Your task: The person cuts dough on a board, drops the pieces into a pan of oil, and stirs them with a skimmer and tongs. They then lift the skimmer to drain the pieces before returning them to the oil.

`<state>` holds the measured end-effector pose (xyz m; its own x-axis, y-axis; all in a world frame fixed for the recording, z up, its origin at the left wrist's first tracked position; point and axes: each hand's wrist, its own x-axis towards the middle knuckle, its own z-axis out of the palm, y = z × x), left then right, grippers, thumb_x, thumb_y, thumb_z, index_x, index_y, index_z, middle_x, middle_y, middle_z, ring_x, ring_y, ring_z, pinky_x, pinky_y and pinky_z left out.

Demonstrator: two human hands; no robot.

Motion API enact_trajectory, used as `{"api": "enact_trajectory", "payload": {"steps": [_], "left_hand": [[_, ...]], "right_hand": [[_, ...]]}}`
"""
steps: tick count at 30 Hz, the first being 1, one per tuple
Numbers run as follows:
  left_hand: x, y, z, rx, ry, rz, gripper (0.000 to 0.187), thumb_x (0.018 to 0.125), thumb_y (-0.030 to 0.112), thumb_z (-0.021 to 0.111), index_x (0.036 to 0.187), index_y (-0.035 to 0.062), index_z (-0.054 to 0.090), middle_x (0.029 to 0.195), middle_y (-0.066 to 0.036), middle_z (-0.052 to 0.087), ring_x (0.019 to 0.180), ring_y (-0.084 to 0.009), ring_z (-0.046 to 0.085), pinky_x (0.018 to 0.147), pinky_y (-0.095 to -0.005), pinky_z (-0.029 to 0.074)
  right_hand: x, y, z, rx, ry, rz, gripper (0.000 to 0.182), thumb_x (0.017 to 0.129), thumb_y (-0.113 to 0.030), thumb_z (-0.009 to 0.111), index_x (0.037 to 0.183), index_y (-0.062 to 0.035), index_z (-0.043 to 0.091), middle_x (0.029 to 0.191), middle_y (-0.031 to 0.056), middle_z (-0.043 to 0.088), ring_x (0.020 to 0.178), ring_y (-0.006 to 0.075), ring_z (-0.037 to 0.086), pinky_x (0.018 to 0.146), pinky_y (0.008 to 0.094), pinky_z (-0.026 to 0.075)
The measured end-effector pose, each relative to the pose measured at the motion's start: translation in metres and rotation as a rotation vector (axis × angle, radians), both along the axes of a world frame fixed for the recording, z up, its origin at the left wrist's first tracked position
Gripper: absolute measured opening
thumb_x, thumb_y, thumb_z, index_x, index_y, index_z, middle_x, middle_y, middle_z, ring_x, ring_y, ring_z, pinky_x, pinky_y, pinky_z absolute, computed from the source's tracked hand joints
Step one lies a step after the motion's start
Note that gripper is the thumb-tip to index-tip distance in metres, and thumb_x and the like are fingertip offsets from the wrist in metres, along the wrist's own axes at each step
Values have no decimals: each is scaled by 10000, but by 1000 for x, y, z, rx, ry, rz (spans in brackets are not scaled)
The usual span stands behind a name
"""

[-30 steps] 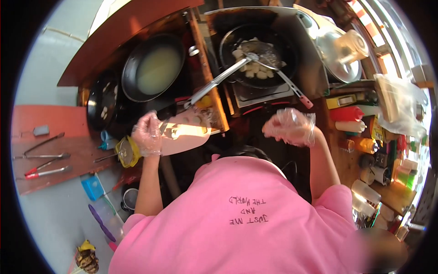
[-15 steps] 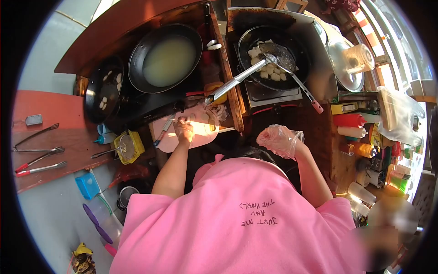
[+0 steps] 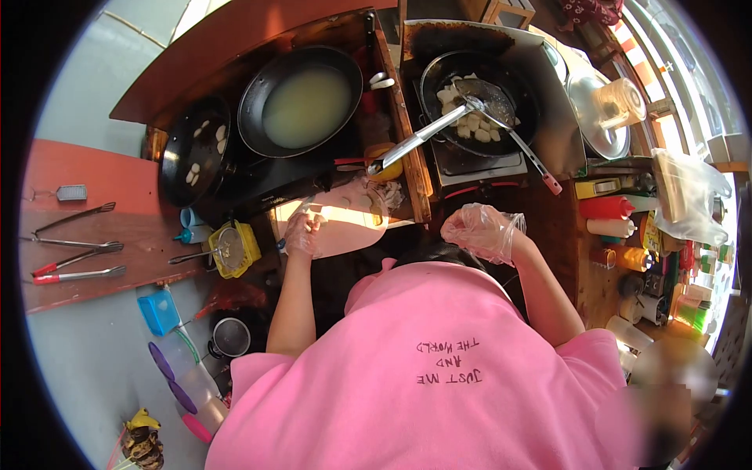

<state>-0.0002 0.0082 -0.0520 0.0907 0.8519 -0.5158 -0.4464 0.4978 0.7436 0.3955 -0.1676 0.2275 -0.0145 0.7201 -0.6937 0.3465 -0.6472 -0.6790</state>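
My left hand [image 3: 301,235], in a clear plastic glove, is raised over the left side of a pale pink cutting board [image 3: 356,227]. Its fingers are bent together around a small pale piece that I cannot make out. The hand covers most of a knife, leaving a bit of its blue handle [image 3: 282,245] visible. My right hand [image 3: 479,233], also gloved, hovers right of the board with its fingers curled in; whatever they hold, if anything, is hidden. A crumpled whitish bag or cloth [image 3: 392,194] lies at the board's far right corner.
Beyond the board are a wok of cloudy liquid [image 3: 305,102] and a smaller pan [image 3: 196,160] with pale pieces. At right, a wok [image 3: 431,86] holds pale chunks, a skimmer [image 3: 517,141] and tongs [image 3: 423,137]. A yellow basket [image 3: 249,249] stands left; bottles [image 3: 607,207] line the right.
My left hand has drawn back and left from the board's middle, now over the knife. My right hand has shifted slightly and its fingers show more. The whole view has moved a little.
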Motion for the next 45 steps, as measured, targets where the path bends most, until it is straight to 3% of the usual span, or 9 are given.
{"api": "enact_trajectory", "payload": {"steps": [3,13,20,24,26,28,29,32,45], "left_hand": [[12,-4,60,-57,34,135,222,827,0,657,1042,36,615,782,-43,564,652,-130,531,628,-269,489],[199,24,309,329,30,-610,249,892,22,674,1120,-26,584,795,-22,556,587,-73,509,509,-229,458],[401,57,276,779,417,-1168,197,818,52,752,979,-13,658,712,-7,610,551,-72,557,512,-227,485],[501,63,265,1095,1086,-1396,264,894,326,692,925,67,734,703,-46,685,558,-141,648,571,-294,533],[553,99,222,1460,1415,-1607,384,921,478,609,960,127,758,800,-65,724,703,-195,709,677,-336,557],[572,87,230,2380,1684,-1516,433,930,519,569,977,135,763,925,-85,734,881,-241,714,759,-354,556],[588,77,232,1754,1801,-1564,421,899,506,626,1012,122,755,1065,-112,719,1036,-279,681,825,-379,556],[610,81,220,1404,1793,-1573,446,833,493,712,1033,96,744,1118,-134,705,1079,-304,665,902,-401,540],[627,86,211,1262,1549,-1504,204,795,219,767,946,83,751,963,-179,722,947,-316,716,834,-367,567]], "right_hand": [[-1,3,7,-4,46,10,234,889,-271,666,969,-55,705,652,-3,576,488,66,490,378,248,387],[27,-26,21,127,158,-89,283,877,-301,666,950,-29,699,614,-5,562,446,84,473,381,249,379],[59,-76,9,220,206,-261,268,858,-306,657,906,-45,689,612,-12,539,432,65,447,351,232,354],[72,-111,2,227,131,-378,268,871,-330,631,872,-69,693,563,-16,502,411,70,435,348,232,354],[78,-127,-3,202,125,-440,263,870,-329,625,852,-75,690,557,-21,495,408,70,430,347,227,347],[84,-143,-8,219,121,-461,266,868,-338,624,853,-81,693,575,-23,507,438,72,452,371,229,364],[86,-151,-20,202,87,-469,323,869,-375,645,917,-63,715,628,7,572,522,104,524,464,266,425],[93,-170,-22,155,89,-520,406,870,-414,656,1020,-47,742,702,56,660,630,155,615,589,319,503],[101,-196,-29,20,2,-606,424,844,-457,663,1038,-90,751,905,112,724,795,225,672,728,350,530]]}}
